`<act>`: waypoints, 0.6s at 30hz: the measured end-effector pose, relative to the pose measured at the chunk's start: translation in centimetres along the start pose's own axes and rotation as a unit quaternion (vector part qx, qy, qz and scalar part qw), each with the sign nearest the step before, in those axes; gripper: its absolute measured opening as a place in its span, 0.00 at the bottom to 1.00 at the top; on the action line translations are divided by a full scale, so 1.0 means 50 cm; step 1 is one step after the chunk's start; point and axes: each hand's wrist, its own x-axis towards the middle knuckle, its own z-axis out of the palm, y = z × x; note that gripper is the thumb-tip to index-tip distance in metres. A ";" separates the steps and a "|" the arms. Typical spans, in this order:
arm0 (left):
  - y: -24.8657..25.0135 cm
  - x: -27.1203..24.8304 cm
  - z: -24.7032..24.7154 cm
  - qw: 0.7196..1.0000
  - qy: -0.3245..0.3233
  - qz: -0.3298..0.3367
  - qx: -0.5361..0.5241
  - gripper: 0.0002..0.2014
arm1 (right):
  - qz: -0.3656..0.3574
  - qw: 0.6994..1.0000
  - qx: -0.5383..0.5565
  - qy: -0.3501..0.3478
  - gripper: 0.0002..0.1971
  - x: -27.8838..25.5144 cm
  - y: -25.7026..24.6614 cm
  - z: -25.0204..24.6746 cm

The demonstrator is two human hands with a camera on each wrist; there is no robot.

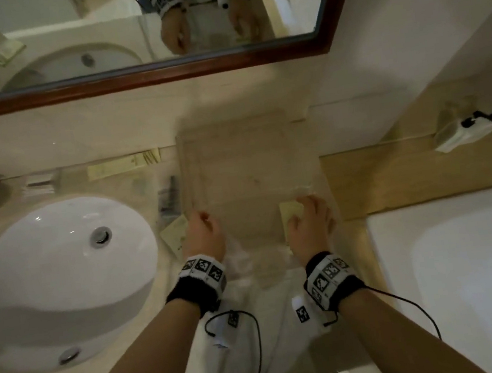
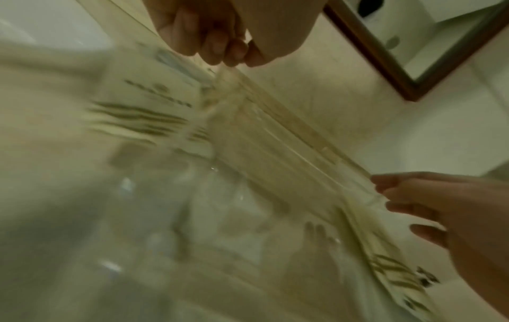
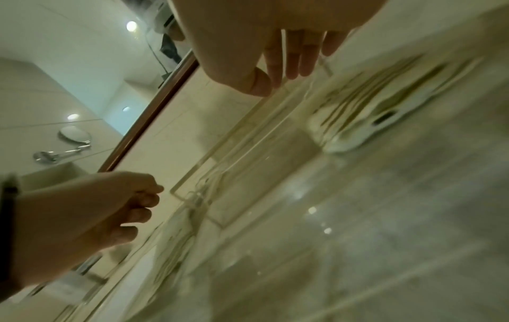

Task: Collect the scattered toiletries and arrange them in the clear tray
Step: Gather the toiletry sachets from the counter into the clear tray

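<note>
Our left grip point(image 1: 202, 235) pinches the clear tray point(image 1: 235, 162) at its 7 o'clock corner, and our right grip point(image 1: 309, 225) pinches its 5 o'clock corner. The tray is over the surface point(image 1: 393, 173), at 3 o'clock from the sink point(image 1: 46, 275).

white sink point(image 1: 62, 273) left | wood-framed mirror point(image 1: 131, 35) above | white bathtub point(image 1: 470, 282) right | beige counter point(image 1: 157, 307) around sink
</note>
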 end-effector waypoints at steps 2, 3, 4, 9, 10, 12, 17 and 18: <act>-0.031 0.027 -0.030 0.999 0.048 -0.017 0.010 0.12 | -0.037 0.999 0.022 -0.024 0.19 -0.009 -0.020 0.018; -0.049 0.041 -0.038 0.997 0.056 -0.022 0.055 0.14 | -0.055 0.997 0.036 -0.032 0.19 -0.014 -0.034 0.027; -0.064 0.049 -0.044 0.992 0.041 -0.027 0.118 0.18 | -0.073 0.995 0.047 -0.038 0.19 -0.020 -0.050 0.036; -0.104 0.068 -0.054 0.965 -0.028 -0.041 0.259 0.34 | -0.128 0.988 0.073 -0.054 0.19 -0.058 -0.118 0.076; -0.108 0.071 -0.059 0.966 -0.022 -0.037 0.255 0.31 | -0.135 0.986 0.076 -0.055 0.19 -0.065 -0.127 0.082; -0.115 0.072 -0.076 0.969 -0.027 -0.027 0.245 0.21 | -0.150 0.984 0.072 -0.061 0.18 -0.084 -0.146 0.094; -0.164 0.063 -0.150 0.997 -0.072 0.035 0.022 0.11 | -0.194 0.974 0.046 -0.110 0.19 -0.140 -0.226 0.141; -0.180 0.059 -0.171 0.995 -0.082 0.052 -0.011 0.11 | -0.199 0.972 0.032 -0.122 0.20 -0.152 -0.248 0.158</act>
